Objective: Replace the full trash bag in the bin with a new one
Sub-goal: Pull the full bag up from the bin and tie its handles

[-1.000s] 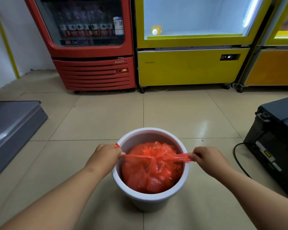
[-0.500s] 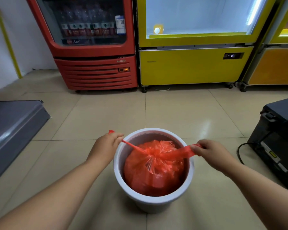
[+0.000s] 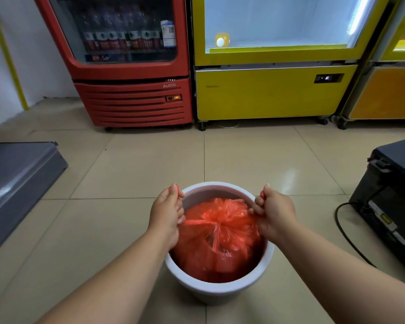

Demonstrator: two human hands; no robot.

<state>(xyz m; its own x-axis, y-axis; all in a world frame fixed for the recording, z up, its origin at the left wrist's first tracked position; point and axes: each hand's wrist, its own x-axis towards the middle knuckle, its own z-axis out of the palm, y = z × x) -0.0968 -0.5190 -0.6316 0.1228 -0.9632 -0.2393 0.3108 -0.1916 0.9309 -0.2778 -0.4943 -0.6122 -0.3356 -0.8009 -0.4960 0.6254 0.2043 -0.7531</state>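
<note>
Over the white bin, the left hand and right hand each pinched a twisted end of the red trash bag sitting inside it. Its film looked thin, soft and tearable; those ends seemed the surest hold. A black box and cable lay rightward, well apart.

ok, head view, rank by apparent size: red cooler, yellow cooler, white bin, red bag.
1. yellow cooler and red cooler: alike, both cropped, so unranked.
2. white bin, though nearer the camera.
3. red bag, inside the bin.
</note>
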